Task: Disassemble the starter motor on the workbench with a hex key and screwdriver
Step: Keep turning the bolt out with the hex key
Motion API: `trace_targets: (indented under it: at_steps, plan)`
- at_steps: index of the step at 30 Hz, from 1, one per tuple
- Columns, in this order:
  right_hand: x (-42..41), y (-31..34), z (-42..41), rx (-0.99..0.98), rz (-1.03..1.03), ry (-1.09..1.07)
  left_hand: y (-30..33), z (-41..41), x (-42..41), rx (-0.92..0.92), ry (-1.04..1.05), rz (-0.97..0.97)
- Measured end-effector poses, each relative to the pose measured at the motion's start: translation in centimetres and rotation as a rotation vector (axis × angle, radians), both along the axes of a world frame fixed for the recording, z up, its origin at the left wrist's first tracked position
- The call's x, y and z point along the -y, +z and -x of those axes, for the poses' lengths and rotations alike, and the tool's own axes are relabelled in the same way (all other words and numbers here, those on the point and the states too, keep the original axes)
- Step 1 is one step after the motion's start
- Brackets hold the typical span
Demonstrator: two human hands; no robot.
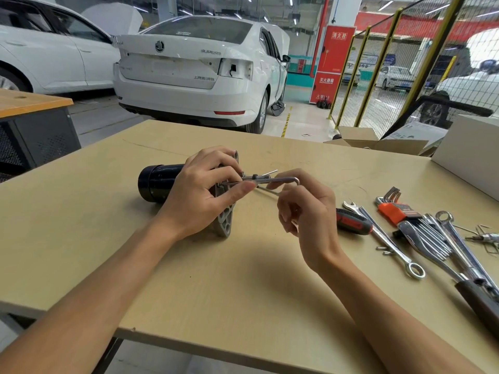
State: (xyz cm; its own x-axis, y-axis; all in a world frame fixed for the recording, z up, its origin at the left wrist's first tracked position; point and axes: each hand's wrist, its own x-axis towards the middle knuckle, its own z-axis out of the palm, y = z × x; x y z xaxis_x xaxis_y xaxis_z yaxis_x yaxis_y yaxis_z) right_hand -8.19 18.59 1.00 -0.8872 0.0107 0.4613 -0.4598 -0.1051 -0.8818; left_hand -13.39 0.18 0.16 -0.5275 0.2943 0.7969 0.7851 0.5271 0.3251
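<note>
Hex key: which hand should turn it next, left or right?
Right. The right hand already holds the hex key at its bent end, while the left hand grips the starter motor at its flange, steadying it on the workbench.

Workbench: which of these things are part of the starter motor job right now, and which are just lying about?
In use:
starter motor, held by left hand
hex key, pinched by right hand

Lying about:
screwdriver
hex key set
spanners
cardboard box
</note>
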Motion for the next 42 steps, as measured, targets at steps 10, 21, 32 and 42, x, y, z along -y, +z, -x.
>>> trace_targets:
  at_steps: [10, 21, 32, 42]
  plan:
    - [-0.2, -0.3, 0.7, 0.117, 0.041, -0.133, 0.0, -0.1, 0.0, -0.009, -0.018, -0.014]
    - [-0.1, -0.1, 0.0, 0.002, -0.01, -0.02, 0.0, 0.0, -0.1, -0.026, 0.009, 0.002]
    - [-0.3, 0.0, 0.6, 0.143, 0.05, -0.095, 0.1, -0.2, -0.1, -0.02, 0.003, -0.003]
    - [0.7, -1.1, -0.6, 0.038, -0.591, 0.202, 0.1, -0.1, -0.5, -0.078, 0.012, -0.054]
